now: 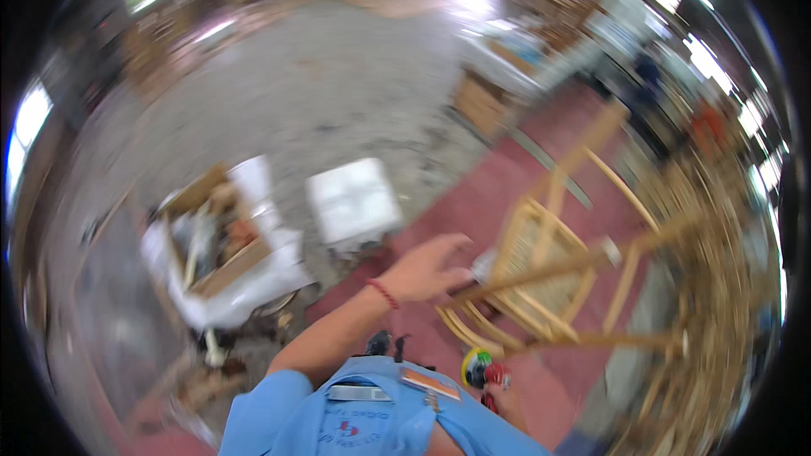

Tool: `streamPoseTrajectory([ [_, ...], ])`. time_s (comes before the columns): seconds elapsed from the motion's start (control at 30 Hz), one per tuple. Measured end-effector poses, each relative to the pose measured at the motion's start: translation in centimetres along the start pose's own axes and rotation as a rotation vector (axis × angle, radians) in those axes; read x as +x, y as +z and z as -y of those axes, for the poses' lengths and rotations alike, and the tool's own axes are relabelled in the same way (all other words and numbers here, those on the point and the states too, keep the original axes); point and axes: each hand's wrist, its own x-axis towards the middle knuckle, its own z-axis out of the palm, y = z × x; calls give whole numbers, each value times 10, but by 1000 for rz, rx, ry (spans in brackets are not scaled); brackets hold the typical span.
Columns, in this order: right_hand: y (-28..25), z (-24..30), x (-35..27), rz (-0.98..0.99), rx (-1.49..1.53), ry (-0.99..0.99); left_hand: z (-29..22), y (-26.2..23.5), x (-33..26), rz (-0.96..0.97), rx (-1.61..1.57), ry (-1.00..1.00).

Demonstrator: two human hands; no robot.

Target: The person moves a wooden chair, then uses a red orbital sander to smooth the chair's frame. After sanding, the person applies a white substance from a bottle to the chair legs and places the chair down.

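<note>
A pale wooden chair (530, 247) with a woven-looking seat lies tipped over on the red mat, to the right of my body, its legs pointing up and outward. My left hand (429, 268), a red bracelet at its wrist, reaches toward the near end of a chair leg. Its fingers are spread, and I cannot tell whether they touch the wood. Low beside my body, my right hand (508, 401) grips a red handheld power tool (497, 374) with a round yellow and green head. Blur hides the tool's finer details and part of the right fingers.
A white-topped stool or block (353, 194) stands ahead on the grey floor. Left of it, an open cardboard box (221, 277) holds mixed items on white wrapping. Stacked wooden parts (718, 287) line the right side. A cardboard box (480, 105) stands by a far table.
</note>
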Motion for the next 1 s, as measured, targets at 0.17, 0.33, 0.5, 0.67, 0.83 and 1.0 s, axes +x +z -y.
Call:
streamPoseTrajectory([
  [0.17,-32,-10,-85,-211,220,-157,-34,40,52,94,-15,249],
  [0.33,-76,76,-153,-416,180,-272,-84,81,94,240,-46,315],
  [0.5,-145,211,-196,-375,79,-496,-103,129,127,213,-178,219],
  [0.67,-167,336,-207,-346,-445,-506,-87,161,143,20,-249,316],
  [0.83,-132,411,-181,-182,-699,-497,-81,164,143,20,-266,341],
  [1.0,-119,441,-154,-85,-697,-251,-84,160,140,7,-291,403],
])
